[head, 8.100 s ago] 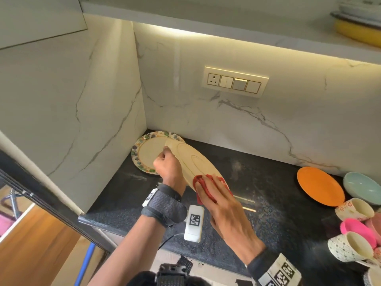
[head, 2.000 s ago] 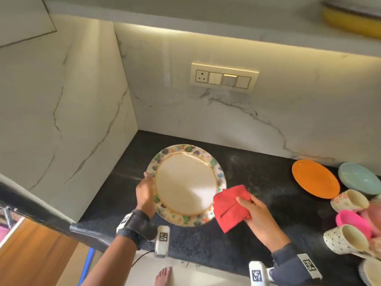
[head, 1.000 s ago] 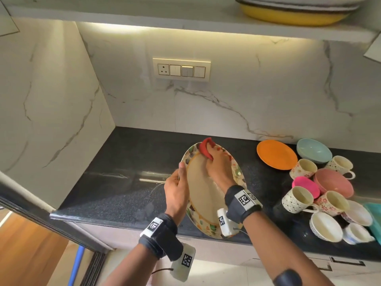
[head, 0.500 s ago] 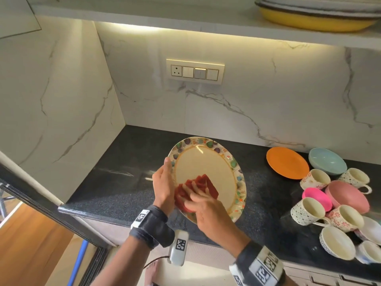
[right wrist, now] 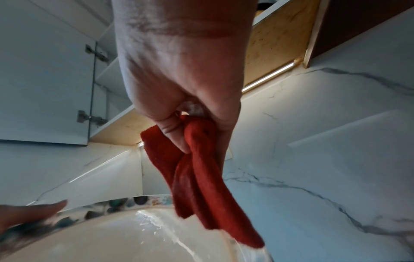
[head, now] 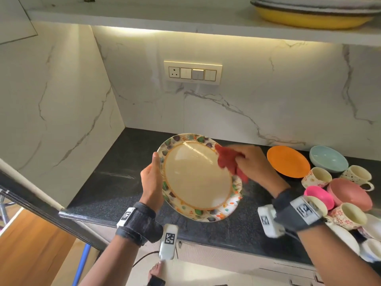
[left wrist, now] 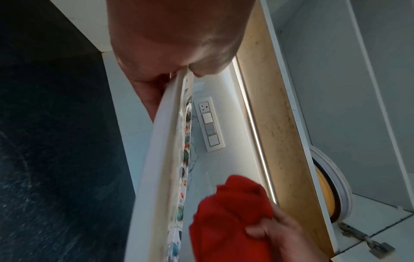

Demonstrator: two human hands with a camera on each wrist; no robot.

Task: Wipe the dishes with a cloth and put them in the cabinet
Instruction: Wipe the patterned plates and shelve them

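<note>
A cream plate with a leaf-patterned rim (head: 198, 178) is held tilted above the dark counter (head: 115, 182). My left hand (head: 151, 178) grips its left edge, thumb on the rim; in the left wrist view the plate (left wrist: 165, 159) shows edge-on. My right hand (head: 251, 164) holds a bunched red cloth (head: 228, 162) at the plate's upper right rim. In the right wrist view the fingers pinch the cloth (right wrist: 197, 173), which hangs down over the plate (right wrist: 112, 235).
An orange plate (head: 288, 161), a pale blue bowl (head: 327, 158), a pink bowl (head: 348, 194) and several patterned cups (head: 315, 177) crowd the counter's right. A yellow dish under stacked plates (head: 309, 17) sits on the cabinet shelf (head: 144, 15) overhead. A switch panel (head: 192, 73) is on the back wall.
My right hand has swept the cloth from the plate's lower left centre to its upper right rim. The plate's face is now bare, and my left hand keeps its grip.
</note>
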